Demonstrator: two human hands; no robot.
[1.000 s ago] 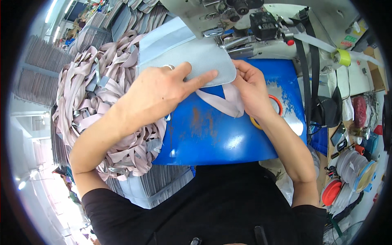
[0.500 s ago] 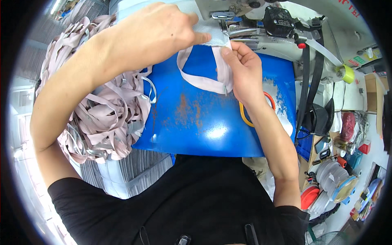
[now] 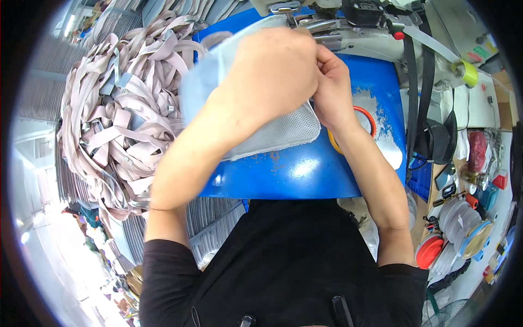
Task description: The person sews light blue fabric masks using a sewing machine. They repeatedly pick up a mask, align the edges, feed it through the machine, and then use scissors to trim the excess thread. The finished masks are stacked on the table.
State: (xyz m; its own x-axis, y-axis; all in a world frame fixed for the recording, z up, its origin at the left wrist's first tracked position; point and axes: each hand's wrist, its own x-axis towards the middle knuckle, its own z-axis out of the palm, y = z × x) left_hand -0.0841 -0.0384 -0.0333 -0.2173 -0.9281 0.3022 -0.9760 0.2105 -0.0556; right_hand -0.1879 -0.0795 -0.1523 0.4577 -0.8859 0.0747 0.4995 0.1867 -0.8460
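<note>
A pale grey-white mesh fabric piece (image 3: 286, 132) lies over the blue work surface, its rounded corner below my hands. Across it reaches my left hand (image 3: 278, 68), blurred, its back toward me and its fingers hidden. My right hand (image 3: 333, 87) meets it just right of the fabric, fingers curled in a closed grip; its fingertips and whatever they pinch are covered by the left hand. Both are close in front of the sewing machine's metal presser parts (image 3: 321, 27).
A big heap of pinkish zipper strips (image 3: 125, 120) rises at the left, beside stacked grey pieces (image 3: 215, 223). Orange-and-yellow-handled scissors (image 3: 366, 117) lie beneath my right wrist on the blue board (image 3: 272, 188). Shelves with spools (image 3: 440, 234) stand at the right.
My left hand has swung right and nearer to me, up against the right hand. The mesh piece now spreads over the blue board, and the pink strip loop is out of sight.
</note>
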